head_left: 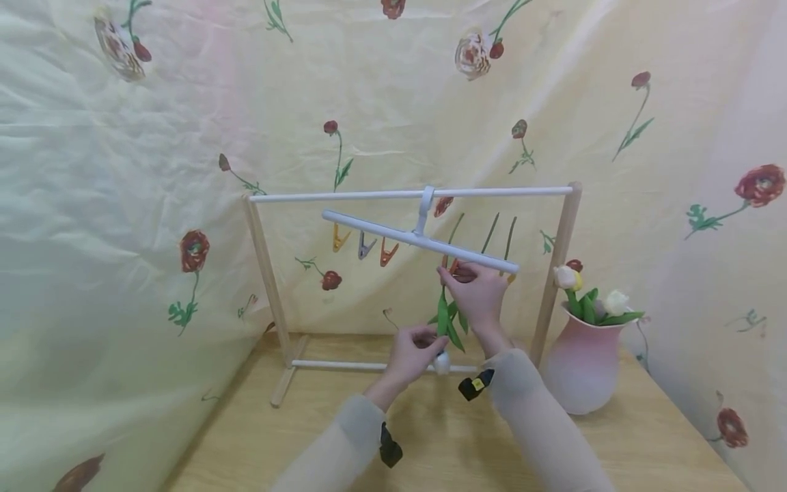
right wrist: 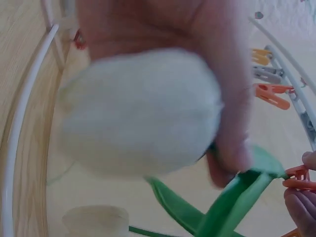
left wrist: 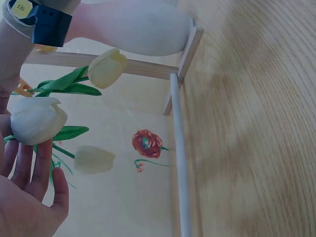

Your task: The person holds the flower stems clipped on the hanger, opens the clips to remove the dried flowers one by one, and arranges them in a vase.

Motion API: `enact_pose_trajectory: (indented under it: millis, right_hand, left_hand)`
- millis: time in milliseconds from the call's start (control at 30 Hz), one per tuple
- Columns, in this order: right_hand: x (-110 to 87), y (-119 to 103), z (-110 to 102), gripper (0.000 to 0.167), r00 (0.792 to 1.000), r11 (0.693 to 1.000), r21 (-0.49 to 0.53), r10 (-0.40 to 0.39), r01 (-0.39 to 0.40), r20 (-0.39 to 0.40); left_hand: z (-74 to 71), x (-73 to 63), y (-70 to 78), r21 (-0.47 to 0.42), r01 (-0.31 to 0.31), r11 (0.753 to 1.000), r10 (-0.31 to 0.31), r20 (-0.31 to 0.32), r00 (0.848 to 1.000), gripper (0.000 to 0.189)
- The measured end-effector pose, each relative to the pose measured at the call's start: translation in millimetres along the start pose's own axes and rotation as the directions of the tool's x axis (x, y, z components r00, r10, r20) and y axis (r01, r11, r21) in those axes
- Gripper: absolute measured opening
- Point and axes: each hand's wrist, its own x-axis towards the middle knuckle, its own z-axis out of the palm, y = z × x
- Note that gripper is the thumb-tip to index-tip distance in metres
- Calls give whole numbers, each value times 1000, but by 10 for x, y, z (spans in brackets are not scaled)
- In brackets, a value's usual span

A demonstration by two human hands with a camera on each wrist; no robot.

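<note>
Upside down, a white artificial tulip point(head_left: 441, 363) hangs with green leaves beneath the right half of a white clip hanger point(head_left: 369, 224). My left hand point(head_left: 410, 354) pinches its stem just above the bloom; in the left wrist view the white bloom point(left wrist: 38, 120) lies before the fingers. Higher up, my right hand point(head_left: 479, 294) pinches an orange clip point(right wrist: 297, 178) on the hanger, and the stem end meets this clip. Two more pale tulips, one cream bloom point(left wrist: 107, 68) and another bloom point(left wrist: 94, 159), hang behind in the left wrist view.
The hanger tilts down to the right from the white rod point(head_left: 344, 196) of a wooden-legged rack. Yellow, grey and orange clips point(head_left: 389, 253) hang on its left half. A pink-white vase point(head_left: 581, 369) with tulips stands at the right on the wooden table point(head_left: 246, 437).
</note>
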Motion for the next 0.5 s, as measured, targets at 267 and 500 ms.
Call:
enact_pose_trajectory:
  millis: [267,500]
  right_hand:
    - [7,-86,-56,29,992,991,55,118,-119,36]
    - [16,-71,-44,30,986,985,48,164,-166,37]
  left_hand:
    - [-17,16,-9,22,2,1000,-2,5,1000,19]
    - [18,38,-25,46,-2,999,3,-18,1000,21]
